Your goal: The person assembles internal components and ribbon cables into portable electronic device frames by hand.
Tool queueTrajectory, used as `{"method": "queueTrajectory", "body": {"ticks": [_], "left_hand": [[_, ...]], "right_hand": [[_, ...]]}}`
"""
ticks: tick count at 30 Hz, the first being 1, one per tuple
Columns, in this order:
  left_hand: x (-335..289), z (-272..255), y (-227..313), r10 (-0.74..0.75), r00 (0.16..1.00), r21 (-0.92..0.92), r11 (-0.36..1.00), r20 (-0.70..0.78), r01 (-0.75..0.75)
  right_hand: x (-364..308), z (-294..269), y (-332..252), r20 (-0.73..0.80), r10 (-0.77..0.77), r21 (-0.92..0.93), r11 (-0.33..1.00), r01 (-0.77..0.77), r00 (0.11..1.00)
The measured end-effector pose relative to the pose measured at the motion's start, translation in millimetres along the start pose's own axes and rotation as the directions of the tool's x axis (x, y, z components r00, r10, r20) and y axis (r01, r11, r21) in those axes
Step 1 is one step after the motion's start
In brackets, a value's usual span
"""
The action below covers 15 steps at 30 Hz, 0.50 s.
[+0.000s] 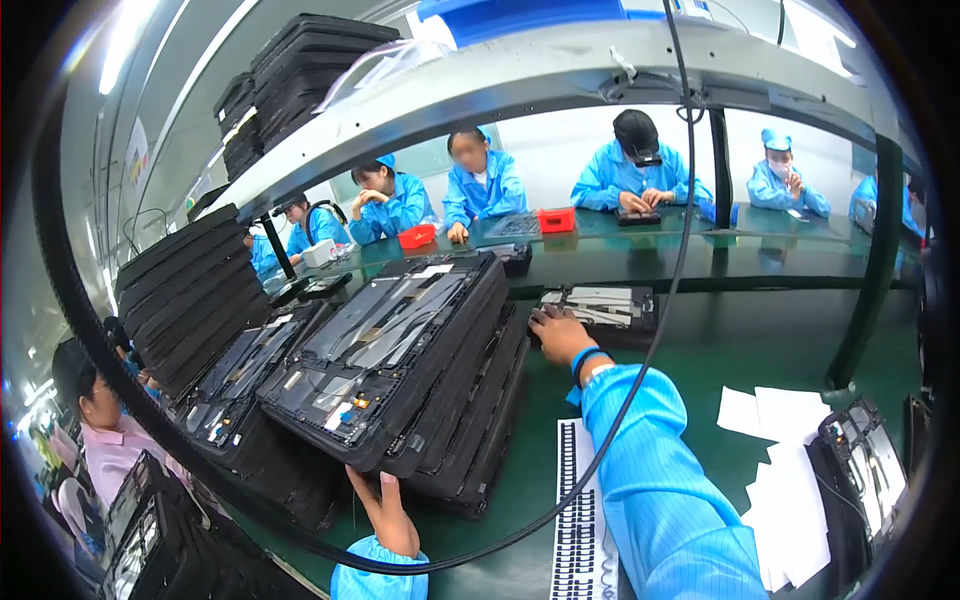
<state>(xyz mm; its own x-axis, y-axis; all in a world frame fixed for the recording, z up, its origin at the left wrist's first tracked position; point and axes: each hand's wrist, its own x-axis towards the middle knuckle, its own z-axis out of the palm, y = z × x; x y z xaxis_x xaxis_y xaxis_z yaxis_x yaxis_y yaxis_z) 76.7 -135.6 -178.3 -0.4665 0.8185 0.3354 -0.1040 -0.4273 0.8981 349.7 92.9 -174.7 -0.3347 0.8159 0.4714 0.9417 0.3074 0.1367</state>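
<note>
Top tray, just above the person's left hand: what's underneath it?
Beneath the top tray, more black trays show their side edges. What those lower trays hold is covered and can't be seen.

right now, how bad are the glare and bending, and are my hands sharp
Head view: the shelf beam arches with fisheye bending, and the corners go black; head view: the ceiling light at upper left burns out white, and the paper sheets look washed out; head view: your left hand and right hand look fairly sharp.

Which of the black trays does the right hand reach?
The low tray just right of the central stack; only it has the right hand at its left end.
</note>
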Motion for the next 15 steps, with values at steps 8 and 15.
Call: {"method": "queueTrajectory", "body": {"ticks": [8,15], "left_hand": [[13,-3,-12,0.050,0.999,-0.018,0.999,0.002,-0.050],[40,5,-7,-0.051,0.982,-0.127,0.989,0.180,0.075]], "right_hand": [[-8,44,13,-0.161,0.139,-0.125,0.979,-0.160,0.977],[-39,6,38,-0.116,0.147,-0.178,0.970,-0.166,0.982]]}}
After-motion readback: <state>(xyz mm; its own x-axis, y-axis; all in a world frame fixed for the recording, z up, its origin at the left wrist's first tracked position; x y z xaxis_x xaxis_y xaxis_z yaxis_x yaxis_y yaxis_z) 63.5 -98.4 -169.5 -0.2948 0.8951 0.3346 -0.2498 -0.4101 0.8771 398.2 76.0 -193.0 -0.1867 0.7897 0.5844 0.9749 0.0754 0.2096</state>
